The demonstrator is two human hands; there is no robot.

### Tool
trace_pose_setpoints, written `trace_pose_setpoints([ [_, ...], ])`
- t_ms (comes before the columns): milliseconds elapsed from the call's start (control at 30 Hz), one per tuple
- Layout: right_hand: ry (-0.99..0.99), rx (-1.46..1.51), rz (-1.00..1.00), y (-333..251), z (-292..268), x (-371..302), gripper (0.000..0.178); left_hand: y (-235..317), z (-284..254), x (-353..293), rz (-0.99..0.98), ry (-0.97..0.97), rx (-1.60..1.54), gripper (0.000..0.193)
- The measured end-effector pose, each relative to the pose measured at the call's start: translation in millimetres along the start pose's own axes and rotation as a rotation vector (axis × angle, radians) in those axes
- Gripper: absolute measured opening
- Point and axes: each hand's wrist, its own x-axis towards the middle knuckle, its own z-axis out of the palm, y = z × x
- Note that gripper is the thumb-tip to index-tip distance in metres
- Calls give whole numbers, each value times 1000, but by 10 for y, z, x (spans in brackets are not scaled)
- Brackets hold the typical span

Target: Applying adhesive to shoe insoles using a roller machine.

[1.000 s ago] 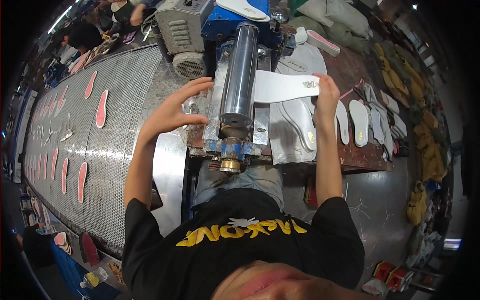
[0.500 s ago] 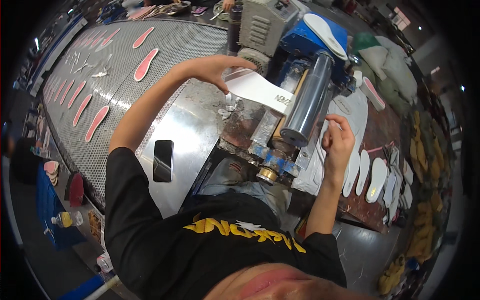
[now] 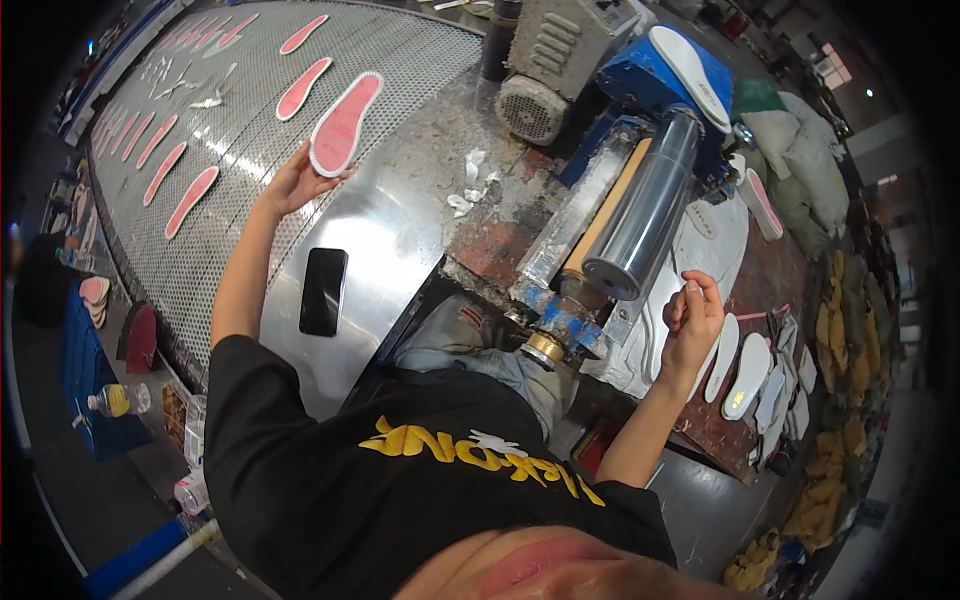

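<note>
My left hand [image 3: 297, 182] grips the heel end of a pink-faced insole [image 3: 346, 122] with a white rim, holding it out over the left table. Its pink side faces up. My right hand [image 3: 694, 322] hovers near the front end of a shiny metal roller [image 3: 640, 205], fingers loosely bent and a little apart, with nothing visible in them. Beside that hand, several white insoles [image 3: 747, 375] lie on the right-hand bench. Another white insole [image 3: 690, 78] rests on top of the blue machine housing [image 3: 625, 75].
A perforated metal table [image 3: 245, 120] carries rows of pink insoles [image 3: 191, 202]. A black phone [image 3: 323, 292] lies on the smooth metal surface. White scraps [image 3: 470, 182] sit left of the roller, before a grey motor [image 3: 533, 108]. Sacks [image 3: 815, 165] are piled at the right.
My left hand has swung left, away from the roller, with the insole. Its white underside faced up before; now the pink face shows. My right hand has shifted slightly within the view.
</note>
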Motion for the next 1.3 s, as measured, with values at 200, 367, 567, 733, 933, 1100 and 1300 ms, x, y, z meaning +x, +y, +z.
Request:
trace_pose_setpoints([
  [200,58,14,61,249,-204,-210,11,-167,-1050,-168,-120,692,90,52],
  [367,262,-165,110,416,-532,-473,12,-201,-1701,243,152,572,262,45],
  [567,230,-940,-46,462,-1050,-784,22,183,-1442,1317,69,498,411,43],
  [733,319,-1194,76,484,-1354,-720,34,114,-892,1462,97,800,1214,52],
  [933,167,-1510,294,764,-1341,-640,58,-677,252,1007,315,565,1163,51],
  [1100,421,-1434,-147,818,-1465,-659,38,-1025,865,659,266,344,1088,44],
  [1300,700,-497,-224,490,-1708,-590,20,-958,1352,587,244,283,1082,48],
])
